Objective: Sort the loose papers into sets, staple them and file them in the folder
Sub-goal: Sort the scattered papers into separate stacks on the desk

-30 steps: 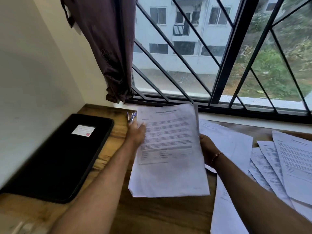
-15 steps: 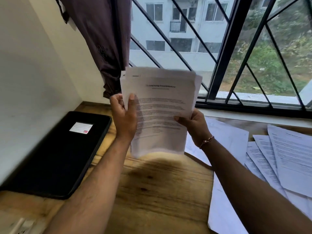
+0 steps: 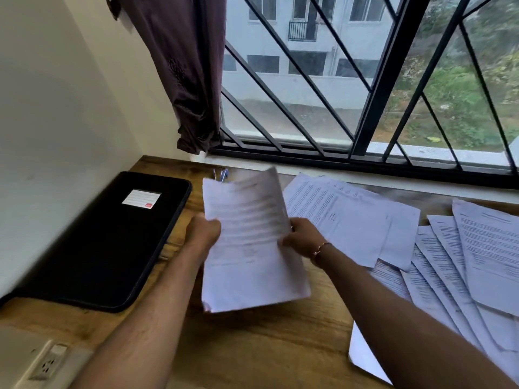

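Note:
I hold a set of printed sheets (image 3: 250, 248) over the wooden desk (image 3: 252, 346), blurred by motion and tilted towards me. My left hand (image 3: 203, 231) grips its left edge. My right hand (image 3: 302, 238), with a thin bracelet on the wrist, grips its right edge. A closed black folder (image 3: 106, 242) with a white label lies flat on the desk to the left. Loose printed papers (image 3: 449, 262) are spread over the right side of the desk, overlapping one another.
Behind the held sheets, pens (image 3: 222, 174) lie near the window sill. A barred window (image 3: 365, 94) runs along the back, with a dark curtain (image 3: 182, 74) bunched at its left. A wall socket (image 3: 47, 363) sits at the lower left corner.
The set of sheets was raised upright in front of the window half a second ago; both hands have now brought it down low over the desk.

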